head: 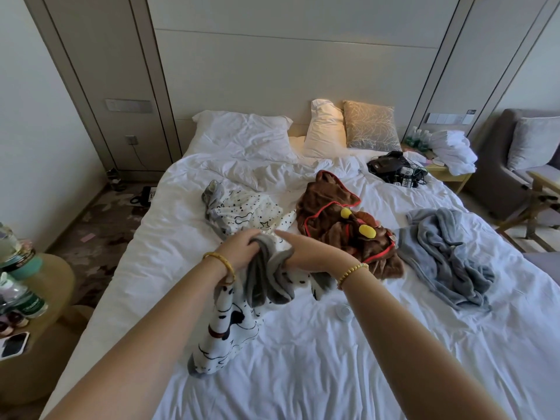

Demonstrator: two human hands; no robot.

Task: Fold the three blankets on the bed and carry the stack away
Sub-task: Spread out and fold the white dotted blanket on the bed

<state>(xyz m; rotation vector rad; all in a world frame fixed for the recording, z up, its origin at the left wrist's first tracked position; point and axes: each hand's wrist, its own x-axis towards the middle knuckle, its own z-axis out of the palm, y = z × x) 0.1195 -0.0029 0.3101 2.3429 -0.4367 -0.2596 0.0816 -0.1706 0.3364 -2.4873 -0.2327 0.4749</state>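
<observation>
A white blanket [230, 322] with black prints and a grey backing lies crumpled on the bed [333, 374], part of it lifted. My left hand [239, 250] grips its grey edge. My right hand [306, 251] holds the same grey fold beside it, index finger stretched out to the left. A brown blanket [330, 213] with red trim and yellow pompoms lies bunched just right of my hands. A light grey blanket [445, 256] lies crumpled further right.
Pillows [242, 131] and a patterned cushion [371, 125] stand at the headboard. Black devices with cables [394, 169] sit near the bed's far right corner. A round side table [48, 286] with bottles and a phone is at the left, an armchair [515, 153] at the right.
</observation>
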